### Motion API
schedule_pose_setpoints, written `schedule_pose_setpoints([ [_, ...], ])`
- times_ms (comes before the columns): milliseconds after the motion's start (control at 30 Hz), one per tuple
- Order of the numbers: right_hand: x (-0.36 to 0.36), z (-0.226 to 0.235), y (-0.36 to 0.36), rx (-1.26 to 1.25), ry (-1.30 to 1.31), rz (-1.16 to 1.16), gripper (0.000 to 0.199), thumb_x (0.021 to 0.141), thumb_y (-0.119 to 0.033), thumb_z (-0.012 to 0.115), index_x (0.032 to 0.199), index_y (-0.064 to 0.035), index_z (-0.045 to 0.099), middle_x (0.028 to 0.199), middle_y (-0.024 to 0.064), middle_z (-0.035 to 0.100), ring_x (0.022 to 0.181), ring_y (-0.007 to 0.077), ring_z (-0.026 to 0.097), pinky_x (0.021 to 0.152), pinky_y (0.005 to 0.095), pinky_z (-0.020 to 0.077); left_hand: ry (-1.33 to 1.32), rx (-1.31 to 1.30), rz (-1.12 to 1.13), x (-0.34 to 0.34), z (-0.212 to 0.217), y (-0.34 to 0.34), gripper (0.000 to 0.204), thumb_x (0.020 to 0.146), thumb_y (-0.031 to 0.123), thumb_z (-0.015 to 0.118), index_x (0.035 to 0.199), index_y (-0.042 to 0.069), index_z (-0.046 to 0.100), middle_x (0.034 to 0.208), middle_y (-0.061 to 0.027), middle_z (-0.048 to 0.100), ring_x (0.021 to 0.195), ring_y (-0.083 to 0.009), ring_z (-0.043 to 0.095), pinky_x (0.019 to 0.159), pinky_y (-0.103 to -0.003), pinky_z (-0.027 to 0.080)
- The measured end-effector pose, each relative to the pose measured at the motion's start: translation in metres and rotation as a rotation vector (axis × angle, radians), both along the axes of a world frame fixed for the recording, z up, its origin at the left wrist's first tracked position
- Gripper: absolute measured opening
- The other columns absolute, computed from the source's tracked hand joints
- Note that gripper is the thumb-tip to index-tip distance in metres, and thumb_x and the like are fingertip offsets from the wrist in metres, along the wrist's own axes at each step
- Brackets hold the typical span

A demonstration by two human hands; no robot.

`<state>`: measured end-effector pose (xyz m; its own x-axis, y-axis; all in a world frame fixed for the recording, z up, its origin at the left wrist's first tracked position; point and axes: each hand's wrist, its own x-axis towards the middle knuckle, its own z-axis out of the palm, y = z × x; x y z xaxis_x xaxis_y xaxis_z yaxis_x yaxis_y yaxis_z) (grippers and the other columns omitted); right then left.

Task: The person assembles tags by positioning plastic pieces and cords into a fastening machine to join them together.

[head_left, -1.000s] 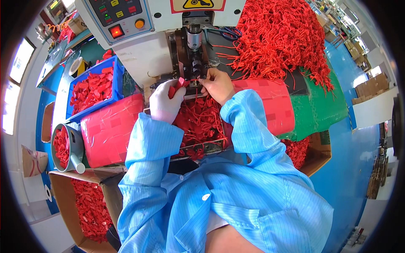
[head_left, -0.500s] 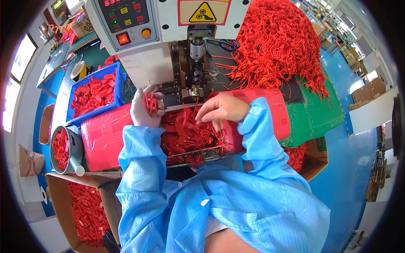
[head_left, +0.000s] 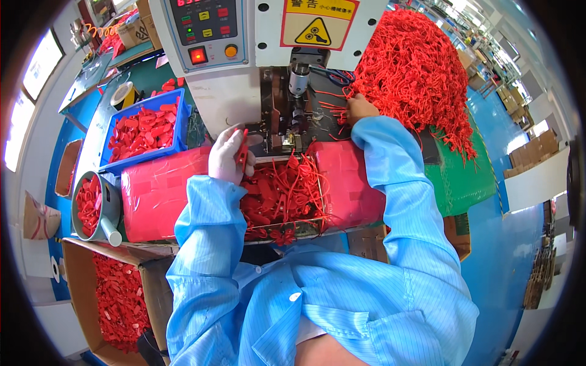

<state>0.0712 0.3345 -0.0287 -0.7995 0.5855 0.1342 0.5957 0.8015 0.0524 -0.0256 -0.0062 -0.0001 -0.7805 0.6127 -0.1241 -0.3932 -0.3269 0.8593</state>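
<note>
My left hand (head_left: 227, 156), in a white glove, is beside the press's work area with its fingers closed around several red plastic pieces (head_left: 244, 151). At the left edge of a big heap of red cords (head_left: 415, 73), my right hand (head_left: 361, 110) is bare, its fingers curled onto loose strands; the fingertips are partly hidden. Between the two hands stands the press, its metal spindle (head_left: 298, 82) above a small fixture (head_left: 290, 143). Below the fixture, an opening holds a tangle of red corded pieces (head_left: 284, 192).
A blue bin (head_left: 181, 131) and a grey-green handled pot (head_left: 112, 210) of red pieces stand at left. Red-wrapped padding (head_left: 162, 195) flanks the opening. A cardboard box (head_left: 79, 274) of red pieces is below. Blue-handled scissors (head_left: 334, 75) lie behind the spindle.
My right hand has moved from above the opening up and right to the cord heap. My left hand stays by the press, still holding red pieces. The view has shifted slightly.
</note>
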Motion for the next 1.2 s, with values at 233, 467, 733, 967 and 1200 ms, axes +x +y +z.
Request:
schedule_pose_setpoints([
  [233, 0.006, 0.086, 0.03, -1.085, 0.876, -0.232, 0.02, 0.078, -0.005, 0.056, 0.098, -0.0026, 0.058, 0.079, 0.0117, 0.065, 0.051, 0.0174, 0.057, 0.043, 0.0266, 0.0461, 0.08, -0.152, -0.169, 0.004, -0.001, 0.003, 0.035, 0.09, 0.022, 0.046, 0.117, 0.001, 0.043, 0.086, -0.0156, 0.059, 0.046, -0.014, 0.047, 0.035, -0.022, 0.034],
  [467, 0.019, 0.15, 0.03, -0.689, 1.627, 0.195, 0.019, 0.081, -0.015, 0.06, 0.095, -0.0041, 0.064, 0.085, 0.0099, 0.066, 0.076, 0.0156, 0.061, 0.07, 0.0233, 0.0499, 0.047, -0.045, -0.388, 0.005, 0.0, 0.003, 0.033, 0.086, 0.018, 0.056, 0.11, -0.001, 0.046, 0.079, -0.0133, 0.058, 0.047, -0.014, 0.048, 0.037, -0.021, 0.036],
  [733, 0.046, 0.036, -0.124, -1.432, 0.393, 0.302, 0.016, 0.082, -0.001, 0.055, 0.094, 0.0021, 0.065, 0.078, 0.0118, 0.066, 0.064, 0.0161, 0.061, 0.057, 0.0236, 0.0518, 0.149, -0.194, -0.484, 0.009, 0.001, 0.003, 0.029, 0.085, 0.012, 0.058, 0.111, 0.002, 0.052, 0.076, -0.0077, 0.058, 0.054, -0.0105, 0.049, 0.044, -0.02, 0.04],
  [967, 0.04, 0.026, -0.189, -1.554, 0.641, 0.213, 0.012, 0.086, -0.008, 0.055, 0.09, 0.0018, 0.061, 0.068, 0.0076, 0.061, 0.054, 0.0128, 0.056, 0.05, 0.0205, 0.0463, 0.246, -0.347, -0.409, 0.017, -0.001, 0.007, 0.029, 0.083, 0.01, 0.06, 0.11, 0.001, 0.055, 0.077, -0.0065, 0.058, 0.057, -0.0095, 0.049, 0.046, -0.021, 0.042],
  [1200, 0.042, 0.015, -0.193, -1.246, 0.806, 0.195, 0.01, 0.085, -0.01, 0.057, 0.085, -0.0009, 0.062, 0.064, 0.0035, 0.06, 0.053, 0.0108, 0.053, 0.046, 0.0216, 0.0407, 0.135, -0.365, -0.441, 0.019, 0.006, 0.01, 0.032, 0.08, 0.012, 0.063, 0.107, -0.002, 0.054, 0.074, -0.0081, 0.055, 0.054, -0.0116, 0.049, 0.042, -0.021, 0.04],
])
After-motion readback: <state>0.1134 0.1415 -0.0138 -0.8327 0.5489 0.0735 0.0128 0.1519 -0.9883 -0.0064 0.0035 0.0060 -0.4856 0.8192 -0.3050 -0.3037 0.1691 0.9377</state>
